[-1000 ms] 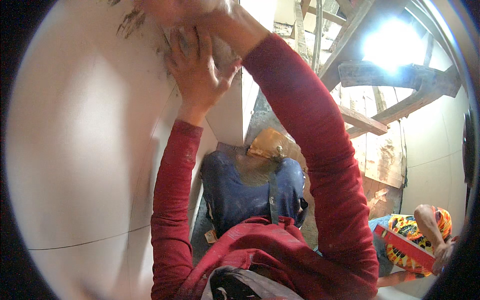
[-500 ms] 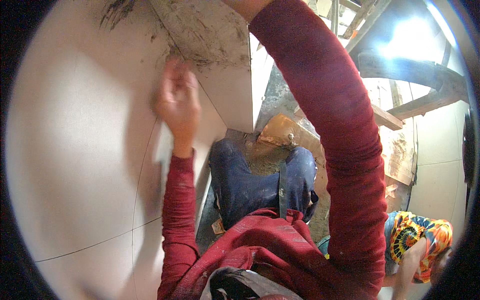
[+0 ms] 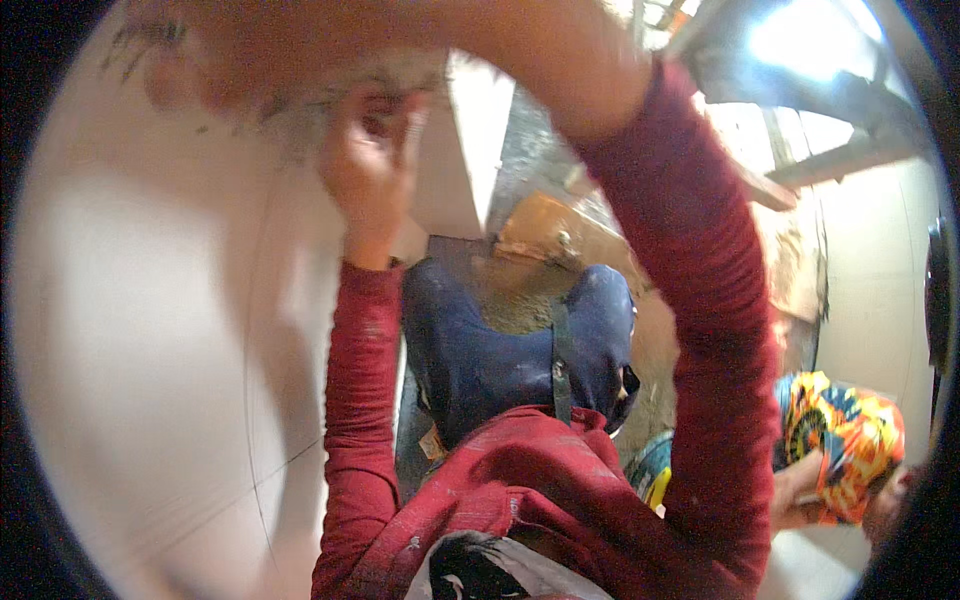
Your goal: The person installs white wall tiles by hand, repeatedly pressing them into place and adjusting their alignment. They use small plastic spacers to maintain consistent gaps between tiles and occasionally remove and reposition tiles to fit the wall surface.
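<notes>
Two bare hands are reaching toward the dark-smeared upper part of a pale tiled wall (image 3: 150,330).
The wall is filling the left side, and a box-shaped pale projection (image 3: 445,190) is jutting out beside it, just below the left hand (image 3: 368,165). Dark trousers (image 3: 480,350) are showing bent knees below, near a yellow-brown sheet (image 3: 540,225). At the lower right, a co-worker in a bright patterned shirt (image 3: 845,430) is bending forward. The right hand (image 3: 250,60) is stretching across the smeared area, blurring so much that its fingers' state is impossible to tell. The left fingers are curling loosely near the projection; whether they are pinching or touching anything, I cannot tell. Dark smears (image 3: 150,35) are marking the wall near the right hand.
</notes>
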